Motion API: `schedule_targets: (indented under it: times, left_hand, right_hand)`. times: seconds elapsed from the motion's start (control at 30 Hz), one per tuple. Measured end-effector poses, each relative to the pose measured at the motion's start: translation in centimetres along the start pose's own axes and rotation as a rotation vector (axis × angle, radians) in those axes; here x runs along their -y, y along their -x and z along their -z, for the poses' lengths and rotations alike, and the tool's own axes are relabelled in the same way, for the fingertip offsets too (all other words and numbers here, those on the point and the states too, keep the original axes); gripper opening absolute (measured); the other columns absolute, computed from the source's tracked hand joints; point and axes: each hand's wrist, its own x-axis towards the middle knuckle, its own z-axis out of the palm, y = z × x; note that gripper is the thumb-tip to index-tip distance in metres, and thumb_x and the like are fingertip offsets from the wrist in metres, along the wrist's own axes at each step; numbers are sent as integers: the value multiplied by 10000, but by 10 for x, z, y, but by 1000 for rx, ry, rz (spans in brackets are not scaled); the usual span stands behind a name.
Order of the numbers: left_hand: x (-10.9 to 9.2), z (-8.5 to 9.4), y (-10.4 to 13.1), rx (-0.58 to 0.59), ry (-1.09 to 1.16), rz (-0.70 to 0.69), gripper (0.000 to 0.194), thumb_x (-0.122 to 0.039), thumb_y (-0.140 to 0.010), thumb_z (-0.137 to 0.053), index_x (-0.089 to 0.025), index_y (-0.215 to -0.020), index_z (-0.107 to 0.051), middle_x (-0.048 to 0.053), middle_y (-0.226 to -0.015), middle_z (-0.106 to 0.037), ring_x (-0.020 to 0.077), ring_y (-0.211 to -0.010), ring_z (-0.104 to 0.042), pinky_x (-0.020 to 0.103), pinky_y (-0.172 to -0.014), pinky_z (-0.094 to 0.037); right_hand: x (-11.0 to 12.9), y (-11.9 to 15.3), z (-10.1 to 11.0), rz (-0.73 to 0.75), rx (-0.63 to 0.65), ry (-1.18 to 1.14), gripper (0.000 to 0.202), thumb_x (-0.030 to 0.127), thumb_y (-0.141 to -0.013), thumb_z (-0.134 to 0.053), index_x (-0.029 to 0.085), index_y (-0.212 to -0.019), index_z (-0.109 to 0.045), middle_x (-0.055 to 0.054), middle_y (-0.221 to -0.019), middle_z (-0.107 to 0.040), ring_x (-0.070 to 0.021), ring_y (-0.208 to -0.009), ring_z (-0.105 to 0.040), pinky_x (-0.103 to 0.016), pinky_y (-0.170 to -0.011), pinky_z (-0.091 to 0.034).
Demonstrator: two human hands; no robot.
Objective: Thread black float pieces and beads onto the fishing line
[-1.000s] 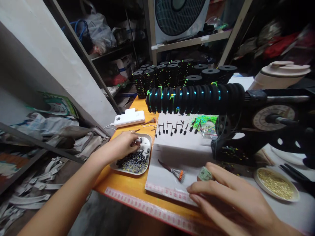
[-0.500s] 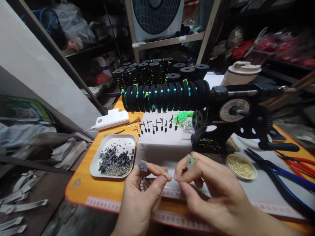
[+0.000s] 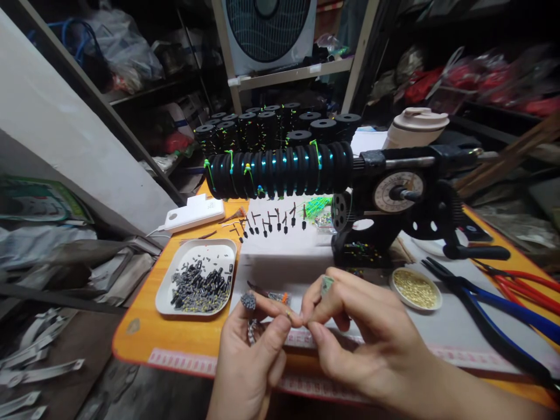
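My left hand (image 3: pixel 258 344) pinches a tiny gold-coloured piece between thumb and index fingertip; its kind is too small to make out. A dark grey, bumpy ring-like piece (image 3: pixel 248 301) sits on that index finger. My right hand (image 3: pixel 361 326) is closed in a pinch, its fingertips meeting the left ones; whatever lies between them is hidden. Around its index finger is a greenish wrap (image 3: pixel 326 284). Just behind the fingers lies a small group of grey and orange bits (image 3: pixel 280 297), partly covered. A white tray (image 3: pixel 164 291) of small black and grey pieces is left of my hands.
A black hand-cranked device (image 3: pixel 399 192) carries a ribbed black roller (image 3: pixel 280 169) across the table. Small dark T-shaped pieces (image 3: pixel 277 219) stand before it. To the right are a dish of gold bits (image 3: pixel 415 289), blue-handled pliers (image 3: pixel 481 315) and red-handled pliers (image 3: pixel 520 286). A cup (image 3: pixel 415 128) stands behind.
My right fingertips have come up to the left ones, closing the small gap between them. The view has shifted slightly, so the table things appear further left.
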Motion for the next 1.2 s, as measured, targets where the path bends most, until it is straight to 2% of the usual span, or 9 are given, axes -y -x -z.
schedule_targets:
  times: [0.33, 0.43, 0.5, 0.63, 0.73, 0.8, 0.9, 1.03, 1.2]
  left_hand:
    - [1, 2, 0, -7, -62, -44, 358, -319, -608, -946, -166, -693, -635, -40, -667, -644, -3, -423, -355, 77, -368, -231]
    - [1, 4, -1, -9, -121, -152, 365, -318, -595, -952, -170, -656, -625, -20, -659, -657, 73, -578, -572, 119, -506, -438]
    - [1, 6, -2, 2, -143, -201, 336, -272, -596, -953, -186, -674, -637, -25, -649, -670, 101, -633, -621, 161, -616, -505]
    - [3, 9, -5, 34, -184, -227, 249, -271, -622, -942, -231, -795, -767, -29, -658, -676, 87, -613, -608, 154, -616, -490]
    - [5, 8, -5, 109, -168, -359, 184, -317, -674, -911, -206, -659, -765, -5, -763, -641, 79, -657, -580, 146, -604, -465]
    - [6, 9, -3, 171, -76, -354, 203, -337, -731, -870, -214, -655, -727, -13, -798, -642, 41, -561, -506, 126, -511, -406]
    - [5, 12, 0, 259, -2, -221, 173, -358, -808, -805, -253, -758, -676, -47, -624, -613, 35, -437, -418, 118, -432, -313]
    - [-6, 21, -2, 205, -243, -147, 286, -420, -791, -806, -211, -753, -615, -60, -546, -520, 58, -446, -395, 145, -436, -295]
    - [-18, 32, -2, 268, -630, -95, 449, -617, -786, -722, -187, -679, -653, -8, -542, -538, 108, -530, -458, 201, -498, -325]
  right_hand:
    - [-2, -1, 0, -6, -3, -23, 128, 49, -869, -619, 175, -853, -600, -11, -798, -602, -114, -690, -557, -227, -584, -425]
    - [-1, -2, 1, -15, 18, 8, 86, 108, -927, -632, 172, -920, -690, -17, -759, -632, -122, -672, -574, -235, -588, -432]
    - [0, -3, 3, -31, 31, 43, 114, 139, -946, -632, 187, -960, -735, -21, -746, -651, -129, -661, -572, -241, -579, -423]
    - [3, -5, 5, -94, 52, 37, 99, 166, -942, -641, 213, -936, -729, -6, -758, -662, -134, -703, -607, -244, -627, -452]
    - [5, -6, 5, -129, 72, 42, 97, 180, -946, -624, 208, -886, -695, -1, -761, -630, -138, -727, -605, -252, -651, -464]
    - [4, -8, 6, -106, 96, 59, 121, 163, -954, -581, 191, -889, -679, -21, -801, -608, -144, -749, -597, -257, -659, -483]
    - [4, -12, 9, 129, 144, 183, 164, 132, -967, -520, 144, -933, -680, -77, -879, -619, -176, -813, -614, -286, -693, -536]
    - [8, -17, 16, 619, 61, 561, 184, 116, -991, -523, 108, -952, -703, -72, -807, -691, -232, -933, -655, -374, -924, -547]
    - [0, -35, 31, 825, 149, 753, 130, 180, -983, -596, 238, -953, -708, 39, -966, -739, -163, -1173, -623, -338, -1170, -432]
